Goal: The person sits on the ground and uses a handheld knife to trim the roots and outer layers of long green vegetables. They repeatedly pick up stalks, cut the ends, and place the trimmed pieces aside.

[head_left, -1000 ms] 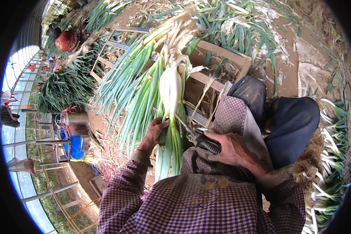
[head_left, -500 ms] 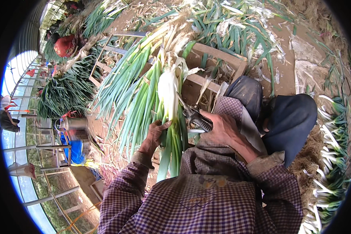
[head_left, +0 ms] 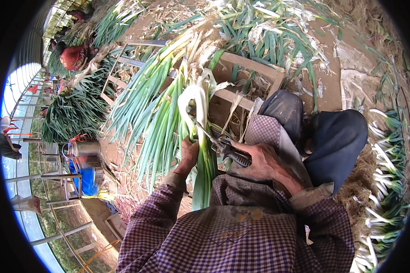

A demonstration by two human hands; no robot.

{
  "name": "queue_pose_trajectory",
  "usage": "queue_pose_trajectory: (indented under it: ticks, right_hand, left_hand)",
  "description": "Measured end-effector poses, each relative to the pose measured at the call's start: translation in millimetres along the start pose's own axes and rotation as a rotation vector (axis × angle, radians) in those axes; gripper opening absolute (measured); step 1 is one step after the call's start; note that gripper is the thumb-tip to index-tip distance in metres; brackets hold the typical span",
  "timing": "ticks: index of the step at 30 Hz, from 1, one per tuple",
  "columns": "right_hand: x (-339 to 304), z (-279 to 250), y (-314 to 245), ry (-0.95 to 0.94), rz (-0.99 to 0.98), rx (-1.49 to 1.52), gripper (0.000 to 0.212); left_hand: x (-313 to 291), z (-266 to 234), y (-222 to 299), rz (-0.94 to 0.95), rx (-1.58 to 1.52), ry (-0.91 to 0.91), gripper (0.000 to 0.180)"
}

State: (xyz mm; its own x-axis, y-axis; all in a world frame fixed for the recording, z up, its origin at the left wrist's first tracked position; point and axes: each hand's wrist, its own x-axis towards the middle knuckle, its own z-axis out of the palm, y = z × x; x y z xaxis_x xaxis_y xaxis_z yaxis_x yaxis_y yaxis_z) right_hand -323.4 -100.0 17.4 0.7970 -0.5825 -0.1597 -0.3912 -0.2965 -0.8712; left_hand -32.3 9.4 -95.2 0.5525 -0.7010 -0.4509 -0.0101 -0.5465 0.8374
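My left hand (head_left: pixel 188 154) is closed round a leek (head_left: pixel 201 113), low on its stalk where white turns green. The leek's green leaves (head_left: pixel 204 182) hang toward my lap. A pale outer layer (head_left: pixel 185 102) bows away from the stalk on its left side, leaving a gap. In my right hand (head_left: pixel 265 164) is a dark air blow gun (head_left: pixel 232 152) with a ribbed handle. Its thin nozzle points at the stalk just above my left fingers. Behind, a heap of unpeeled leeks (head_left: pixel 143 102) with dry roots lies across a wooden frame (head_left: pixel 248 62).
Trimmed leeks (head_left: pixel 383 170) lie in a long row at the right. Loose leaves and peelings (head_left: pixel 278 41) litter the ground ahead. Far left are a big leek pile (head_left: pixel 75 113), a person in red (head_left: pixel 73 57), a metal drum (head_left: pixel 85 148) and a blue bag (head_left: pixel 89 179).
The leek's white outer layer, puffed wide around the stalk before, now stands apart as a loop on the left. My left hand has shifted slightly right; the blow gun remains close to the stalk.
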Motion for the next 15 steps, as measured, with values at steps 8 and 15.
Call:
queue_pose_trajectory:
  ticks: [8, 15]
  right_hand:
    - [19.7, -17.6, -5.6, 0.060, 0.164, -0.030, 0.083]
    - [42.1, -20.7, 0.5, 0.172, 0.262, -0.109, 0.078]
  left_hand:
    - [-18.9, 36.5, 29.8, 0.564, 0.750, 0.392, 0.080]
    - [-15.0, 40.8, 17.0, 0.497, 0.489, 0.099, 0.021]
